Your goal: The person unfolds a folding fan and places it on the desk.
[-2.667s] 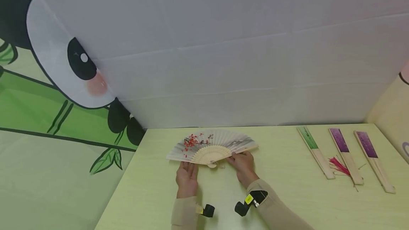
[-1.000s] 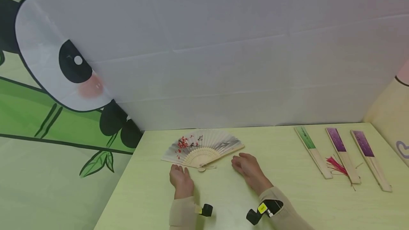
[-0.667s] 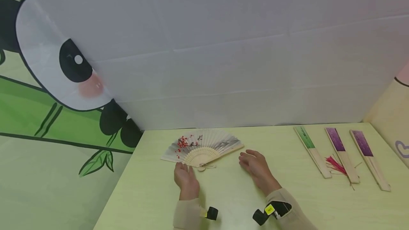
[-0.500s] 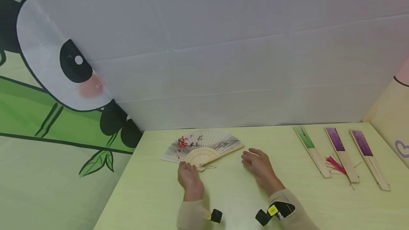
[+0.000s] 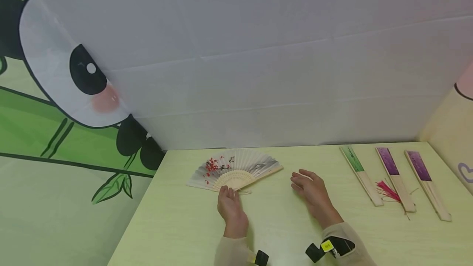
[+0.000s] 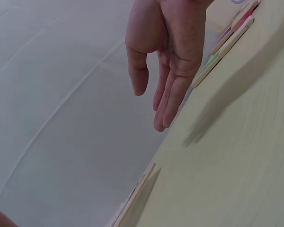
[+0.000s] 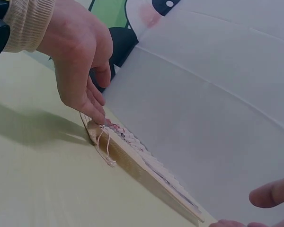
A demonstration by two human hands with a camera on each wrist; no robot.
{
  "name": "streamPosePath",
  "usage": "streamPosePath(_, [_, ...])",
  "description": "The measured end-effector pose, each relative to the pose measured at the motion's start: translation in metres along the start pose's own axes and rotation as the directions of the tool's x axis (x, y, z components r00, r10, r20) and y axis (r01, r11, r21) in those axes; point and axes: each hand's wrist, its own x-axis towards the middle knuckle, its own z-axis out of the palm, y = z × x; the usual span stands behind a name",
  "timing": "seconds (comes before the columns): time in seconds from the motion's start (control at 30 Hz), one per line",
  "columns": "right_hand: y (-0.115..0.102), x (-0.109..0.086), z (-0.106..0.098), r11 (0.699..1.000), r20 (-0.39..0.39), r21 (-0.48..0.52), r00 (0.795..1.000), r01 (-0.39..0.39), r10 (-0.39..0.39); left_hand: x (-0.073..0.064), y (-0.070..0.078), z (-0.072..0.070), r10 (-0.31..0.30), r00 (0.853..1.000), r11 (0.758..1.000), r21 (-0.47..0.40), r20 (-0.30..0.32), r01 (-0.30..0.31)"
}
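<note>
An unfolded folding fan (image 5: pixel 255 163), pale with red blossoms and a beige ribbed base, lies on the table. In the right wrist view a thin knotted cord (image 7: pixel 104 151) hangs from its pivot, and its outer rib casts a shadow below. My left hand (image 5: pixel 232 210) is at the pivot, fingers extended and thumb apart. Its fingertips cover part of the pivot; whether they touch cannot be told. My right hand (image 5: pixel 314 192) hovers right of the fan, away from it, fingers loosely bent and holding nothing. The left wrist view shows the right hand (image 6: pixel 173 56) above the table.
On the right lie a folded green fan (image 5: pixel 362 175) and two folded purple fans, the middle one (image 5: pixel 395 180) beside a pink tassel (image 5: pixel 388 191). A white wall sheet (image 5: pixel 258 73) rises behind the table (image 5: pixel 281 233). A panda picture (image 5: pixel 74 73) covers the left wall.
My right hand has let go of the fan's right edge and moved away to the right. From the fan's left edge, my left hand has slid right to the pivot.
</note>
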Motion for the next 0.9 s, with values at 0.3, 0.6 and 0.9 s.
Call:
streamPosePath(0.3, [-0.008,-0.005,-0.019,0.999,-0.015,-0.041,1.0,-0.023,0.022,-0.008,-0.001,0.002,0.036,0.999,0.999,-0.004,-0.003,-0.036])
streamPosePath(0.6, [-0.017,-0.006,-0.048,0.998,-0.05,-0.068,0.999,-0.015,0.011,-0.022,-0.004,0.012,0.02,0.999,0.999,0.039,0.042,-0.022])
streamPosePath(0.9, [-0.023,-0.004,-0.072,0.996,-0.132,-0.092,0.991,-0.014,0.001,-0.032,-0.022,0.019,-0.025,0.994,0.997,0.07,0.105,0.018])
